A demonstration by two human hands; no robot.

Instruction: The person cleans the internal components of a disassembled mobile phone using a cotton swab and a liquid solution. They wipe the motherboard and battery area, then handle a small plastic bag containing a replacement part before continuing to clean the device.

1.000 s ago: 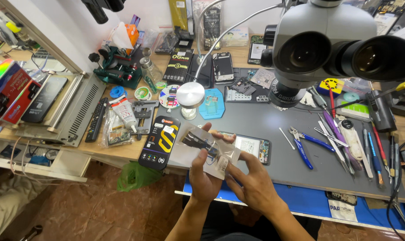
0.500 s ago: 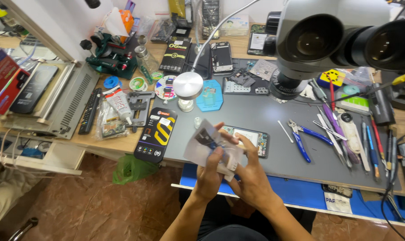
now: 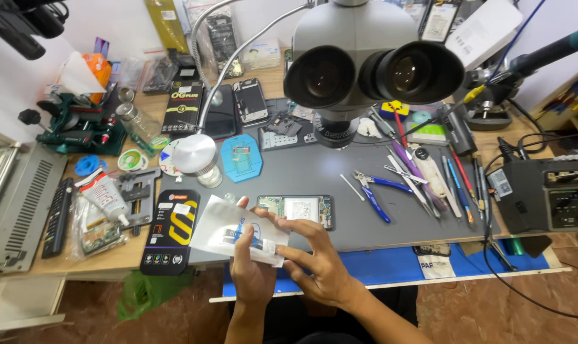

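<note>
So both hands are on a small white packet point(image 3: 238, 232) with a bit of blue print, held just over the front edge of the desk point(image 3: 314, 172), above the near rim of the grey mat. My left hand point(image 3: 252, 271) is curled shut around its lower edge from underneath, thumb pressed on top. My right hand point(image 3: 317, 264) is mostly open, fingers spread and fingertips point(image 3: 273, 216) resting on the packet's right side, more pinning than gripping. Right behind the packet, flat on the mat, there's an opened phone point(image 3: 296, 210) with its insides showing. Just left of it, a black and yellow box point(image 3: 171, 230) lies along the front edge. Blue-handled pliers point(image 3: 373, 191) sit further right on the mat, with a row of tweezers and screwdrivers point(image 3: 442, 181) fanned out beyond them. The microscope head point(image 3: 372, 64) hangs big over the back middle of the desk, and a small round lamp point(image 3: 194, 155) on a gooseneck points down near the left side of the mat.
</note>
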